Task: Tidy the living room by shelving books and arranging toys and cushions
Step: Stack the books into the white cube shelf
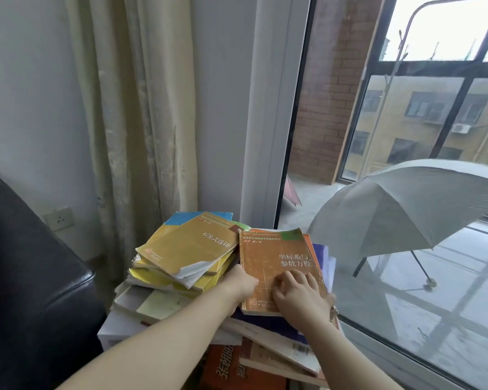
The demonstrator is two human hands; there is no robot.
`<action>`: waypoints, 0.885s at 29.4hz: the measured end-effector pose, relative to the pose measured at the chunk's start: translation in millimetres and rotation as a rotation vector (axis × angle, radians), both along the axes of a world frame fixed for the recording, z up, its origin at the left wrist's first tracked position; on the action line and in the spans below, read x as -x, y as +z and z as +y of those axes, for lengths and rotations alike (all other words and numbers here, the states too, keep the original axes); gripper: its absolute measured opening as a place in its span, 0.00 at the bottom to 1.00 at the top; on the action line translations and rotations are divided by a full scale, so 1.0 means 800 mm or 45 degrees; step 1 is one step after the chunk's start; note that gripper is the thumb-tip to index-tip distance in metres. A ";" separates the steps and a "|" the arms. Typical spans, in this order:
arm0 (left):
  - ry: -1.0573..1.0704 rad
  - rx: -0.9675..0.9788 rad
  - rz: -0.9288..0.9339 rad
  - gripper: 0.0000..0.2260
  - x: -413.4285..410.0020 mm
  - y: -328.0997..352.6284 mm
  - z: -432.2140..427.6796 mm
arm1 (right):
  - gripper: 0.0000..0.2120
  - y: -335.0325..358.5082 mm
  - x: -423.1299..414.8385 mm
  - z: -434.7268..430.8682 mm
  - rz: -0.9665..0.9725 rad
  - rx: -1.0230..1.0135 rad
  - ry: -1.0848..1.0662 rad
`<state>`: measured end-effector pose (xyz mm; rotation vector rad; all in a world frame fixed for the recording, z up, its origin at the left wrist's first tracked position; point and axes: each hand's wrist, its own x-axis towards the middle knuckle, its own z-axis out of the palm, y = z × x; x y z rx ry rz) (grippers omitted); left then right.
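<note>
— Hands?
— Left hand grips the left edge of the orange paperback textbook; right hand presses bent fingertips on its cover, grasping nothing.
— Book's position?
— Atop the untidy book pile, just beside the yellow paperback stack. Grey open umbrella beyond the glass.

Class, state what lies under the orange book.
Under the orange book a purple book and white pages show at the edges. The rest is covered by it.
</note>
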<state>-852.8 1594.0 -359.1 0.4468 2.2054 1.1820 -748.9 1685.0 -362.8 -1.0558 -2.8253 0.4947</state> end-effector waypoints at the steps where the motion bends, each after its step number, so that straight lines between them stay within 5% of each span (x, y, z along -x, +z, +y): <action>1: 0.051 -0.032 -0.006 0.16 -0.003 -0.003 0.003 | 0.16 -0.003 -0.002 0.002 -0.003 -0.013 0.009; 8: 0.183 -0.205 -0.124 0.20 0.004 -0.010 0.005 | 0.18 -0.009 -0.006 0.004 0.015 -0.034 0.054; 16: 0.024 -0.006 0.358 0.19 -0.008 -0.009 0.010 | 0.19 -0.010 -0.007 0.008 -0.015 -0.013 0.078; 22: 0.005 -0.022 -0.036 0.18 -0.009 0.000 0.013 | 0.21 -0.012 -0.013 0.009 -0.035 0.025 0.112; 26: 0.061 -0.267 -0.321 0.10 -0.004 0.015 0.010 | 0.21 -0.014 -0.012 0.010 -0.038 0.014 0.111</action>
